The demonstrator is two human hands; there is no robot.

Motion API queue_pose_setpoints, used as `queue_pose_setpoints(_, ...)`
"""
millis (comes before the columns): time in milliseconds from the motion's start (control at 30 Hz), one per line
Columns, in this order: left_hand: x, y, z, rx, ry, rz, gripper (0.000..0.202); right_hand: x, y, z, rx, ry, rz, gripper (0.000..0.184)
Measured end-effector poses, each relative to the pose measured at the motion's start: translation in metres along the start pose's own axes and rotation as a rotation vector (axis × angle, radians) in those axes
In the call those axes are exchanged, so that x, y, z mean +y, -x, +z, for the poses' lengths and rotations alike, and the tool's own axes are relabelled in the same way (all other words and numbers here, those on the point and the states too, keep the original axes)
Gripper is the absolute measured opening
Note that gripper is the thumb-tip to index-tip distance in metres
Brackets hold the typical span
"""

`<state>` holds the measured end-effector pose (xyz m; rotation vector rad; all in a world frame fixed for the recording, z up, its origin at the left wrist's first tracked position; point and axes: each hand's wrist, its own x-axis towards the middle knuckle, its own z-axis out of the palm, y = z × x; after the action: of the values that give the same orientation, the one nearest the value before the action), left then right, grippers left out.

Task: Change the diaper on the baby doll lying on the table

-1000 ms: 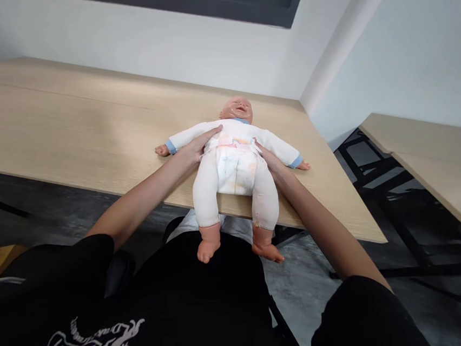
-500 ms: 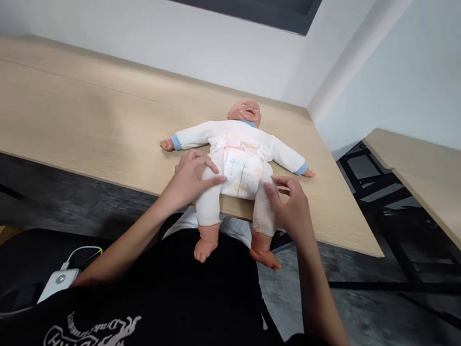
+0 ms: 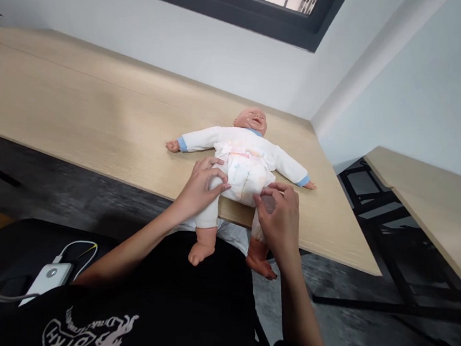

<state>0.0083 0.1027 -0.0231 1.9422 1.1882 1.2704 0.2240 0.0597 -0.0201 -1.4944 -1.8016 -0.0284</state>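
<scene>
A baby doll (image 3: 251, 119) in a white top with blue cuffs lies on its back on the wooden table (image 3: 134, 153), its legs hanging over the front edge. Round its hips is a white diaper (image 3: 246, 182) with pastel prints, fastened across the belly. My left hand (image 3: 205, 184) pinches the diaper's leg edge between thumb and index finger, on the left side. On the other side, my right hand (image 3: 279, 213) has its thumb and fingertips closed at the opposite leg edge, partly covering that leg.
A second table (image 3: 435, 198) with black folding legs stands to the right. On a black seat at lower left lies a white power bank (image 3: 47, 280) with cables. Behind the table are a wall and a dark window frame (image 3: 254, 15).
Both hands have come closer to the diaper, thumbs and fingers drawing together at its leg edges. The right hand has shifted inward. The camera view has tilted slightly.
</scene>
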Motion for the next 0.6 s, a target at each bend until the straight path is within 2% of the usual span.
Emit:
queue_pose_setpoints(133, -0.004, -0.005, -0.008, -0.011, 0.064, 0.008, 0.01, 0.005, -0.004, -0.001, 0.013, -0.005, -0.004, 0.016)
queue_pose_setpoints(233, -0.002, -0.006, -0.014, -0.035, 0.044, 0.015, 0.011, 0.009, -0.003, -0.004, -0.023, -0.042, -0.022, 0.017)
queue_pose_setpoints(467, 0.011, 0.002, -0.011, -0.076, -0.191, 0.01, 0.014, 0.01, 0.0, -0.006, -0.079, -0.029, -0.048, 0.013)
queue_pose_setpoints(600, 0.006, -0.004, -0.012, -0.102, -0.093, -0.011, 0.013, 0.018, -0.006, -0.007, -0.118, -0.136, -0.015, 0.015)
